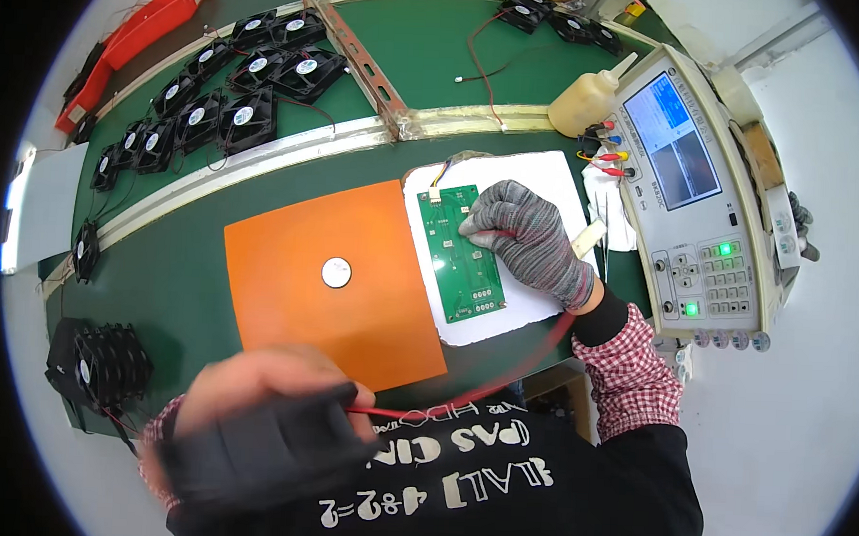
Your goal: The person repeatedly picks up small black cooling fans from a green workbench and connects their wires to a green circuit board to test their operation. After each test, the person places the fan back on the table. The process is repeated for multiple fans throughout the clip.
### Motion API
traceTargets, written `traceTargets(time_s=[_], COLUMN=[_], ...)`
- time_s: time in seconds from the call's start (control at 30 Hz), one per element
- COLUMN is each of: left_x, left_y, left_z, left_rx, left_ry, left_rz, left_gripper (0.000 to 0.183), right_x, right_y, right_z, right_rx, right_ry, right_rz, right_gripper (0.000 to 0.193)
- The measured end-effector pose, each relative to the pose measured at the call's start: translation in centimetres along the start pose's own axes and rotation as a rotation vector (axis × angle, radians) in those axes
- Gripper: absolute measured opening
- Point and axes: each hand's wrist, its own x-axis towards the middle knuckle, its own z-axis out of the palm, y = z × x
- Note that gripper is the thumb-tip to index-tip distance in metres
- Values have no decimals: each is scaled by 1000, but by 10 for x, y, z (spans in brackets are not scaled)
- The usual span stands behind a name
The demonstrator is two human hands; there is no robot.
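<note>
My bare left hand (262,380) is wrapped round a black cooling fan (268,448), held near my body and blurred by motion. From the fan a red cable (531,359) runs in a loop toward my right wrist. My right hand (527,236), in a grey knitted glove, has its fingers pinched together over a green circuit board (463,269). What the pinch holds is mostly hidden, though the cable passes up under that hand. A white sheet (558,178) lies under the board, and a wired white connector (435,193) sits at its top edge.
An orange mat (296,253) with a round white sticker (335,273) lies left of the board. At right stand a bench tester (678,173) with a lit screen and a cream squeeze bottle (585,100). Several black fans (249,116) fill the back left; more are stacked (109,364) nearer.
</note>
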Motion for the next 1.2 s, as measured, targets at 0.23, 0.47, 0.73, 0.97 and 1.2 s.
traceTargets(time_s=[0.23,0.47,0.73,0.97,1.2], left_x=[-7,37,185,143,25], left_y=[6,-9,-106,-101,-69], left_z=[-6,-5,-100,-89,-12], left_rx=[-105,1539,1576,1446,1443], left_ry=[-11,369,713,376,-250], left_rz=[-287,822,345,371,1024], left_gripper=[72,80,52,8,6], right_x=[4,6,5,0,3], right_y=[0,-2,-12,-20,-64], right_z=[6,10,8,-3,9], right_rx=[102,58,210,-11,-54], right_ry=[-28,-20,202,280,-53], right_rz=[52,-36,33,-80,-338], right_gripper=[15,16,13,34,53])
